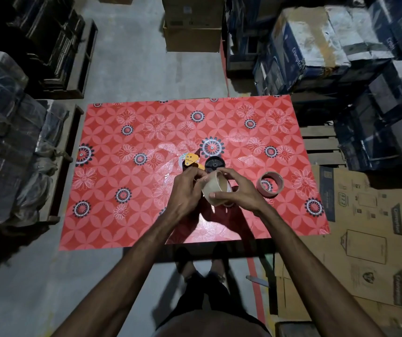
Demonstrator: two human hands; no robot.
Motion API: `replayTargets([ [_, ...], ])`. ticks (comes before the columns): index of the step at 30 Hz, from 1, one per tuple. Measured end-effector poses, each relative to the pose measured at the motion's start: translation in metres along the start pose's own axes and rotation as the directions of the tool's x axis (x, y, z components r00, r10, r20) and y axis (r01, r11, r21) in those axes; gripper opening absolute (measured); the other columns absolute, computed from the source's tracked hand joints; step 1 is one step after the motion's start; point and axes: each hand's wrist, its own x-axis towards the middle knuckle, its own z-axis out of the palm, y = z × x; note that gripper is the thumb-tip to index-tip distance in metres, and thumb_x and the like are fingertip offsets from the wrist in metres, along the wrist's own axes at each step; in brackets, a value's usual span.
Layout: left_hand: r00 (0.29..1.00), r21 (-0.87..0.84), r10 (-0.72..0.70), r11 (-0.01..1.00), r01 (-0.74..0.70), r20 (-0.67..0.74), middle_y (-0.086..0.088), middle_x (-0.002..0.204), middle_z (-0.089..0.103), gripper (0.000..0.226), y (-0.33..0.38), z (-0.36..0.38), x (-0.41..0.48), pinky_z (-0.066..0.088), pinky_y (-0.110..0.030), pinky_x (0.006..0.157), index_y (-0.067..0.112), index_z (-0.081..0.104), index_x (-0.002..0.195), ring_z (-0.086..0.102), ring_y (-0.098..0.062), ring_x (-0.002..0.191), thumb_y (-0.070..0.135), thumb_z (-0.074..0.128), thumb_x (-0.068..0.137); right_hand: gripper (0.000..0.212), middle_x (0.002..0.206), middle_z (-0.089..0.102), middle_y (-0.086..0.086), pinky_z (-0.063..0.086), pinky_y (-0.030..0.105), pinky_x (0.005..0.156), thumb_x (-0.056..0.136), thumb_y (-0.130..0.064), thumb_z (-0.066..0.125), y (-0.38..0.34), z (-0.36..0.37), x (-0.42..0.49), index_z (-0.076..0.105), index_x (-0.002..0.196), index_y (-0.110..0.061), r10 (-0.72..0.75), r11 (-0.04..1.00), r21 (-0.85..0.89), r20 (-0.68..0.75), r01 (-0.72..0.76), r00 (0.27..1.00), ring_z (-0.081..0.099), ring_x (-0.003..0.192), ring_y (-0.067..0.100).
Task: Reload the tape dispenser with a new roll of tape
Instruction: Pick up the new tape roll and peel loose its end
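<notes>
A tape dispenser [196,162] with a yellow-orange plate and a black round hub [214,164] lies on the red flowered table [127,190], just beyond my hands. Both hands hold a pale cardboard roll [213,189] above the table. My left hand [186,193] grips its left side with fingertips near its top edge. My right hand [240,190] wraps it from the right, thumb on the front. A second roll of clear tape [270,184] lies flat on the table to the right of my right hand.
Stacked blue cartons [336,49] stand at the back right, and flattened brown cardboard [365,239] lies on the floor to the right. Wrapped bundles [10,152] fill the left side. Brown boxes [192,25] sit behind the table. My feet [202,268] are under its near edge.
</notes>
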Motion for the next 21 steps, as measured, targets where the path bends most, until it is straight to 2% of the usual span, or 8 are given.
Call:
replayTargets([
  [4,0.996,-0.128,-0.086,0.988,0.085,0.001,0.000,0.097,0.070,0.010,-0.008,0.004,-0.006,0.054,-0.032,0.079,0.011,0.070,0.096,0.065,-0.015,0.091,0.019,0.065,0.101,0.084,0.144,0.057,-0.013,0.054,0.027,0.093,0.073,-0.026,0.096,0.002,-0.006,0.004,0.057,0.146,-0.036,-0.027,0.999,-0.045,0.011,0.028,1.000,0.054,0.132,0.015],
  [7,0.977,-0.227,-0.213,0.952,0.205,-0.013,0.001,0.099,0.073,0.013,-0.015,0.005,-0.006,0.059,-0.045,0.087,0.014,0.071,0.098,0.070,-0.019,0.095,0.023,0.063,0.102,0.089,0.148,0.056,-0.013,0.050,0.033,0.106,0.070,-0.024,0.098,0.001,-0.015,0.005,0.056,0.147,-0.038,-0.050,0.992,-0.111,0.061,0.057,0.997,0.053,0.134,0.013],
  [9,0.954,-0.305,-0.298,0.911,0.279,-0.016,0.001,0.101,0.076,0.014,-0.019,0.001,-0.003,0.058,-0.051,0.095,0.015,0.071,0.099,0.072,-0.019,0.098,0.023,0.061,0.104,0.093,0.152,0.052,-0.011,0.045,0.026,0.110,0.070,-0.019,0.098,0.002,-0.022,0.003,0.054,0.150,-0.036,-0.074,0.985,-0.147,0.128,0.093,0.989,0.050,0.136,0.010],
  [11,0.951,-0.355,-0.306,0.886,0.297,0.034,0.000,0.101,0.079,0.016,-0.021,-0.004,-0.002,0.057,-0.052,0.098,0.014,0.067,0.102,0.075,-0.018,0.100,0.026,0.057,0.107,0.098,0.156,0.046,-0.010,0.040,0.015,0.107,0.072,-0.017,0.097,0.006,-0.025,0.002,0.048,0.155,-0.032,-0.082,0.977,-0.177,0.185,0.115,0.979,0.046,0.137,0.007],
  [15,0.970,-0.333,-0.203,0.912,0.237,0.134,-0.002,0.103,0.082,0.023,-0.017,-0.005,-0.003,0.057,-0.052,0.098,0.013,0.057,0.107,0.077,-0.020,0.103,0.034,0.048,0.109,0.098,0.152,0.041,-0.007,0.039,0.029,0.104,0.078,-0.012,0.091,0.010,-0.025,0.002,0.037,0.159,-0.025,-0.002,0.980,-0.197,0.184,0.039,0.983,0.044,0.138,0.017],
  [17,0.970,-0.331,-0.199,0.914,0.234,0.136,-0.004,0.103,0.082,0.019,-0.017,-0.005,-0.003,0.058,-0.051,0.097,0.012,0.057,0.108,0.078,-0.019,0.101,0.028,0.048,0.111,0.096,0.149,0.042,-0.006,0.040,0.030,0.099,0.079,-0.010,0.089,0.015,-0.021,0.002,0.035,0.157,-0.028,0.041,0.992,-0.129,0.194,-0.016,0.980,0.045,0.136,0.022],
  [19,0.968,-0.322,-0.210,0.915,0.244,0.135,-0.004,0.101,0.082,0.016,-0.016,-0.005,-0.003,0.059,-0.051,0.095,0.012,0.057,0.108,0.078,-0.017,0.100,0.025,0.048,0.111,0.096,0.147,0.044,-0.005,0.043,0.027,0.094,0.079,-0.016,0.088,0.020,-0.013,0.003,0.035,0.157,-0.031,0.067,0.996,-0.074,0.206,-0.053,0.976,0.048,0.134,0.024],
  [21,0.969,-0.301,-0.208,0.923,0.240,0.135,-0.002,0.099,0.082,0.016,-0.018,-0.006,-0.003,0.059,-0.048,0.096,0.014,0.058,0.109,0.078,-0.015,0.099,0.027,0.049,0.110,0.087,0.144,0.046,-0.007,0.044,0.025,0.091,0.085,-0.025,0.086,0.021,-0.004,0.002,0.037,0.157,-0.031,0.110,0.993,-0.055,0.186,-0.102,0.976,0.048,0.133,0.020],
])
